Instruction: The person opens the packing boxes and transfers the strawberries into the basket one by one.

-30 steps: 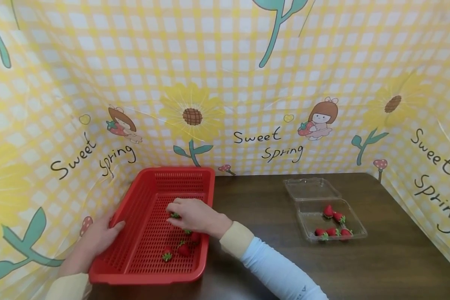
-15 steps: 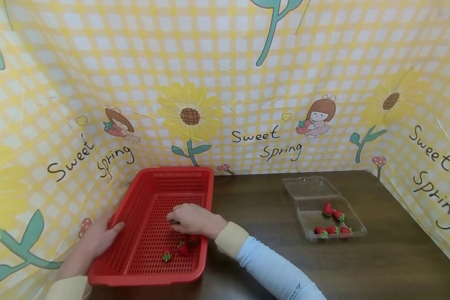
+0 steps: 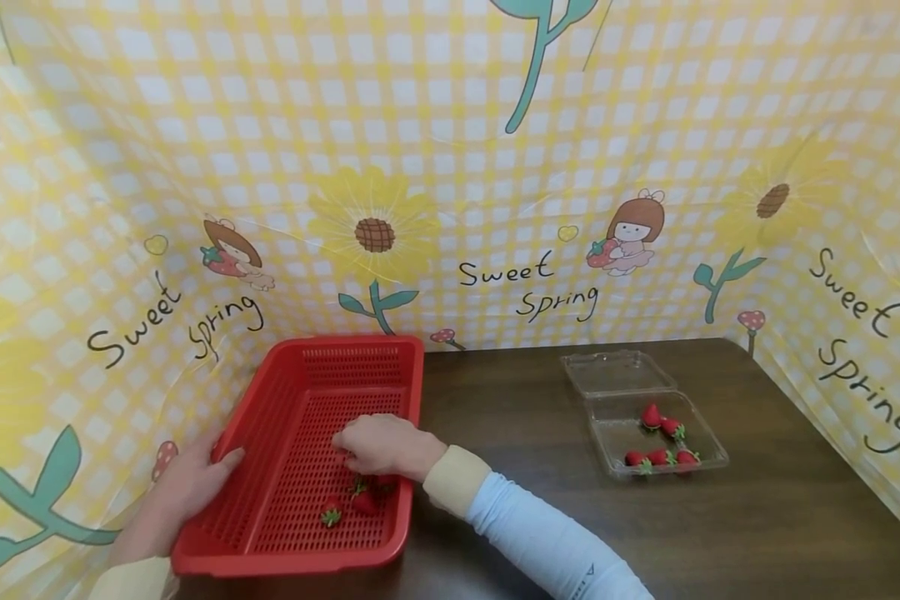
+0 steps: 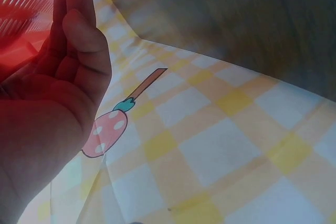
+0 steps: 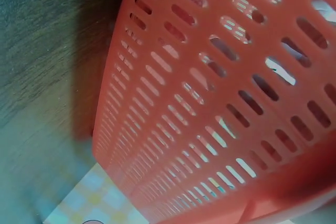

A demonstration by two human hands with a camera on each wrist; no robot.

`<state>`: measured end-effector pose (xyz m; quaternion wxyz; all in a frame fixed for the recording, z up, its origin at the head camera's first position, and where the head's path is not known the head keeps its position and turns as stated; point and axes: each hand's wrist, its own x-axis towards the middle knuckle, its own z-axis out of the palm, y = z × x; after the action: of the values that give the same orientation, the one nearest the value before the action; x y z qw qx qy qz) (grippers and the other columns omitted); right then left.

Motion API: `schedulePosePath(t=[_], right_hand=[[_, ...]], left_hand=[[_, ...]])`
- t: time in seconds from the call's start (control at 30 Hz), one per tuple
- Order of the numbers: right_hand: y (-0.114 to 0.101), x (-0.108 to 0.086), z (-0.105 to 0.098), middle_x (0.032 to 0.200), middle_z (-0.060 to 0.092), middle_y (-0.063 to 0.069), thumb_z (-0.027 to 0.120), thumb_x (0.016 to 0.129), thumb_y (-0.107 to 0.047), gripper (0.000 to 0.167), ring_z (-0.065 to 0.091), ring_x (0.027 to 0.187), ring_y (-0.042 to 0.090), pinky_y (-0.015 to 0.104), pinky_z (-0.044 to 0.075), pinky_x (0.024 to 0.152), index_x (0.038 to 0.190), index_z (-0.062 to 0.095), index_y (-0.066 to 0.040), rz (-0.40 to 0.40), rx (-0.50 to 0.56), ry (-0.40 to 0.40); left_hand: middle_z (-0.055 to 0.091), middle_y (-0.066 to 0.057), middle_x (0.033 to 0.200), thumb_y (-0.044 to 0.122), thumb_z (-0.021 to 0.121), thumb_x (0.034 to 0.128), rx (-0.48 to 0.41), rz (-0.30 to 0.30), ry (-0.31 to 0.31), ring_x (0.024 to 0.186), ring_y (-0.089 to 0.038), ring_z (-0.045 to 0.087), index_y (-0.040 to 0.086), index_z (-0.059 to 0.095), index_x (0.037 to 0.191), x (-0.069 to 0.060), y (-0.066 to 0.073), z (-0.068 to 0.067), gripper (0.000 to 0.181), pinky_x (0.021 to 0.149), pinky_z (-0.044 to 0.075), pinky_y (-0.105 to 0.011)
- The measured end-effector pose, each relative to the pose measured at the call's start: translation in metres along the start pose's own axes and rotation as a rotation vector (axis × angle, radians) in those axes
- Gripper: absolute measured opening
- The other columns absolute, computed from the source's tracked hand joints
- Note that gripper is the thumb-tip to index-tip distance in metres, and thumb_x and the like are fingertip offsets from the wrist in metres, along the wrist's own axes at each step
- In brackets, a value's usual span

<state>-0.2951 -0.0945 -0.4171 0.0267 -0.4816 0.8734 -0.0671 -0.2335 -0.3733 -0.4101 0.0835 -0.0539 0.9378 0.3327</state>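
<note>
A red slotted plastic basket (image 3: 296,442) holds several strawberries, among them one strawberry (image 3: 332,512) near its front and another strawberry (image 3: 363,500) beside it. My left hand (image 3: 195,479) grips the basket's left rim, thumb over the inner side and fingers outside; in the left wrist view the left hand (image 4: 68,77) stands up against the red wall. Inside the basket, my right hand (image 3: 390,446) has curled fingers, pinching a strawberry that its back almost wholly hides. The right wrist view has only the basket's slotted wall (image 5: 210,98), not the hand.
A clear open clamshell box (image 3: 615,429) with several strawberries (image 3: 660,457) lies on the right of the dark wooden table (image 3: 510,417). Yellow-checked cloth (image 3: 465,167) walls the table at the back and sides.
My right hand has shifted slightly towards the front of the basket, and the green leaves seen at its fingertips are now hidden. My left hand stays on the rim. The head view has turned slightly.
</note>
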Motion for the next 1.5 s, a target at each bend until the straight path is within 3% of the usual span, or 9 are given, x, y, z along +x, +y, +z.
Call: schedulePosePath(t=[0.37, 0.57, 0.7, 0.93, 1.3, 1.5], right_hand=[[0.004, -0.008, 0.0, 0.071, 0.051, -0.012, 0.057, 0.098, -0.022, 0.015, 0.044, 0.063, 0.001, 0.011, 0.035, 0.058, 0.083, 0.056, -0.022, -0.076, -0.008, 0.315], [0.006, -0.017, -0.003, 0.082, 0.061, -0.012, 0.057, 0.098, -0.018, 0.009, 0.048, 0.07, -0.002, 0.006, 0.04, 0.065, 0.094, 0.065, -0.02, -0.111, -0.002, 0.518], [0.01, -0.023, -0.008, 0.084, 0.064, -0.01, 0.057, 0.098, -0.018, 0.01, 0.052, 0.072, -0.002, 0.007, 0.045, 0.069, 0.097, 0.067, -0.018, -0.122, -0.027, 0.61], [0.022, -0.051, -0.026, 0.088, 0.068, -0.007, 0.06, 0.096, -0.017, 0.009, 0.061, 0.08, 0.002, 0.014, 0.052, 0.077, 0.097, 0.069, -0.016, -0.098, -0.018, 0.685], [0.056, -0.109, -0.04, 0.086, 0.069, -0.003, 0.069, 0.089, -0.01, 0.006, 0.063, 0.078, 0.007, 0.022, 0.055, 0.071, 0.095, 0.07, -0.012, -0.052, -0.055, 0.8], [0.074, -0.14, -0.05, 0.083, 0.069, -0.001, 0.068, 0.089, -0.009, 0.003, 0.064, 0.077, 0.011, 0.026, 0.056, 0.071, 0.092, 0.069, -0.01, -0.003, -0.073, 0.817]], left_hand=[[0.064, -0.028, 0.111, 0.029, 0.044, 0.1035, 0.015, 0.013, 0.004, 0.083, -0.022, 0.071, -0.005, 0.031, 0.145, 0.0, 0.0, 0.0, 0.055, 0.069, 0.059, -0.04], [0.065, -0.027, 0.107, 0.03, 0.044, 0.1033, 0.039, 0.009, 0.011, 0.08, -0.022, 0.07, -0.006, 0.033, 0.143, 0.003, -0.002, 0.001, 0.055, 0.067, 0.059, -0.038], [0.065, -0.027, 0.104, 0.03, 0.045, 0.1032, 0.064, 0.018, 0.024, 0.079, -0.022, 0.07, -0.008, 0.033, 0.142, 0.004, -0.001, 0.0, 0.055, 0.068, 0.058, -0.039], [0.066, -0.026, 0.103, 0.029, 0.045, 0.1029, 0.079, 0.026, 0.03, 0.079, -0.021, 0.07, -0.008, 0.034, 0.142, 0.003, 0.0, 0.0, 0.055, 0.068, 0.058, -0.039], [0.065, -0.025, 0.105, 0.03, 0.046, 0.1027, 0.059, 0.004, 0.005, 0.08, -0.021, 0.07, -0.008, 0.031, 0.144, 0.002, -0.002, 0.001, 0.058, 0.069, 0.059, -0.041], [0.065, -0.026, 0.106, 0.031, 0.045, 0.1031, 0.06, 0.011, 0.007, 0.08, -0.021, 0.07, -0.008, 0.031, 0.144, 0.001, -0.001, 0.001, 0.058, 0.07, 0.059, -0.041]])
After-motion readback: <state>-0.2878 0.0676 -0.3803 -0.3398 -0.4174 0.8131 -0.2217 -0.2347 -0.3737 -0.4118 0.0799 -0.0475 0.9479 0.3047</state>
